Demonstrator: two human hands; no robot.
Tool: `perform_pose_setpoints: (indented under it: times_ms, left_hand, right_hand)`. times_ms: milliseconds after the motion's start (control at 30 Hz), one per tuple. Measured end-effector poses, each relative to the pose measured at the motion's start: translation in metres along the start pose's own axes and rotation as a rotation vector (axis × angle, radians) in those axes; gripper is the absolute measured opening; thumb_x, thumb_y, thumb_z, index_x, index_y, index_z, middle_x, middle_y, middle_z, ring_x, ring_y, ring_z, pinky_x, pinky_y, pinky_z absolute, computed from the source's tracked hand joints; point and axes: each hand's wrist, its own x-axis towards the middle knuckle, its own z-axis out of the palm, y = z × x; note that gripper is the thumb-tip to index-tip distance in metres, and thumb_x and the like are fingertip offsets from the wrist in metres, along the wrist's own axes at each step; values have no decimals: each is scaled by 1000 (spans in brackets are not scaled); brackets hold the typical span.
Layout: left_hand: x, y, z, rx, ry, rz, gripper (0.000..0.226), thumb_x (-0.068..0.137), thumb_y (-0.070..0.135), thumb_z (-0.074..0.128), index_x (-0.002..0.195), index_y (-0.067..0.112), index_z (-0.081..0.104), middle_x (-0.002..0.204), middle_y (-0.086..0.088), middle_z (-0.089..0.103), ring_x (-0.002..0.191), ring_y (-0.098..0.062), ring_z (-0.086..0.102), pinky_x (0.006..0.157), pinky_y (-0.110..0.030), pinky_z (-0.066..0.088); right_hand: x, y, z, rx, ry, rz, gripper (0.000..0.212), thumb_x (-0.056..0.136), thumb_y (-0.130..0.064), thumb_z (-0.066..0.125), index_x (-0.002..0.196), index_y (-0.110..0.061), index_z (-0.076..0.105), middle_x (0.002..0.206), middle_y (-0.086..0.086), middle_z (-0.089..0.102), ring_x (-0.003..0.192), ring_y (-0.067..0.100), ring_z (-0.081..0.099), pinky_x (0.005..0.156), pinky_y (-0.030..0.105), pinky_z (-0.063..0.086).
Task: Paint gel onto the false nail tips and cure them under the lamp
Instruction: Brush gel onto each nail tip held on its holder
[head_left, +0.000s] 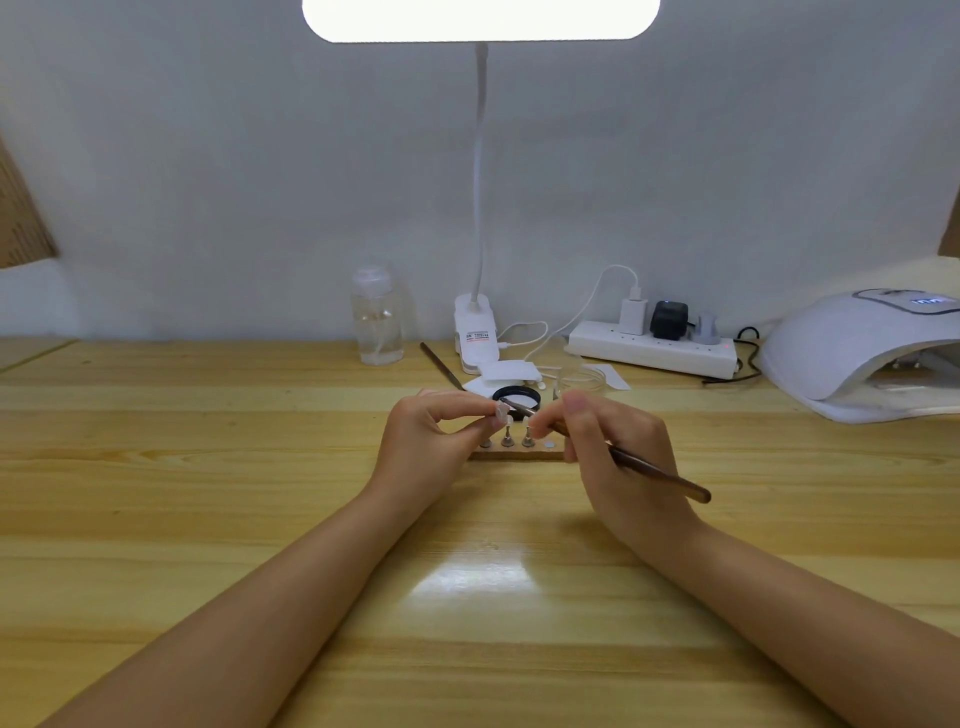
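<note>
Head view, centre of frame: the left hand (423, 436) pinches a small pale nail tip (503, 413) between thumb and forefinger, lifted a little above the holder (517, 451), while the right hand (605, 441) grips a brown brush (660, 475) pen-fashion. The relation that governs the next stroke is the brush's line to the tip — the tip lies up and to the left of the right hand, and the brush's long axis runs from lower right, where its blunt end juts past the wrist, to upper left, where its point meets or nearly meets the tip; contact itself is too small to confirm. The left hand is the one at the tip; the right reaches it only through the brush. The tip looks translucent, pinkish-white and slightly glossy; whether gel already covers it cannot be told. Below it, the wooden holder rests on the counter (208, 467) with several small metal pegs standing upright, touching neither hand so far as can be seen. Just behind the hands lie a black-rimmed round dish (519, 395) and white pads (506, 375). The curing lamp (852, 353) — a white dome with its mouth open toward the hands — sits well apart at the right edge of the frame, nearer the right hand. In judgement, painting is under way and curing not yet begun; a steady pinch matters, since so light a tip will likely pivot under brush pressure.
</note>
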Motion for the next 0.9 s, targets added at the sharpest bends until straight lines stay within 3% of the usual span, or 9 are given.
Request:
perform_pose_setpoints:
  times_ms: [167,267,367,500,700,833,900]
  left_hand:
    - [-1,0,-1,-15,-13,-3,30,72,7,73,70,36,68,75,21,66,88,-8,63,77,-14,48]
    - [-1,1,-1,-43,-14,-8,28,72,7,73,70,34,69,75,17,67,87,-11,64,74,-15,50]
    - [0,1,0,-71,-25,-22,23,72,6,73,75,29,71,76,11,69,86,-12,64,68,-10,48]
    - [0,2,0,-83,-21,-40,16,73,10,73,77,26,71,78,10,69,86,-10,65,67,-7,46]
    - [0,2,0,-66,-26,-25,16,73,14,73,73,29,70,79,10,70,88,-10,65,77,-16,50]
    - [0,1,0,-63,-32,-22,17,74,12,72,74,29,70,80,9,69,90,-12,64,71,-9,47]
    - [0,1,0,-67,-25,-24,18,74,10,72,74,29,70,79,9,69,90,-13,63,71,-9,46]
  right_hand:
    - [-3,1,0,105,-9,53,44,87,-45,32,62,-27,63,57,-5,64,54,0,58,59,12,41]
    - [-1,-1,-1,92,24,8,40,90,-39,31,70,-26,63,63,-12,62,57,-3,58,58,8,40]
    - [1,0,-1,43,-10,26,36,93,-37,37,72,-26,64,58,-20,59,59,-5,57,60,8,40]
    - [-2,0,-1,104,-43,78,39,92,-38,40,63,-27,64,56,-6,63,51,-1,57,57,11,41]
    - [0,-1,-3,65,1,-2,37,89,-40,34,69,-28,62,61,-15,61,55,-6,57,56,6,39]
    - [-3,-1,-1,112,-60,45,45,86,-44,37,64,-20,67,56,-3,64,50,1,57,54,13,42]
    - [-2,-3,-2,38,-23,-14,36,87,-39,39,69,-22,65,61,-6,64,57,3,60,54,17,45]
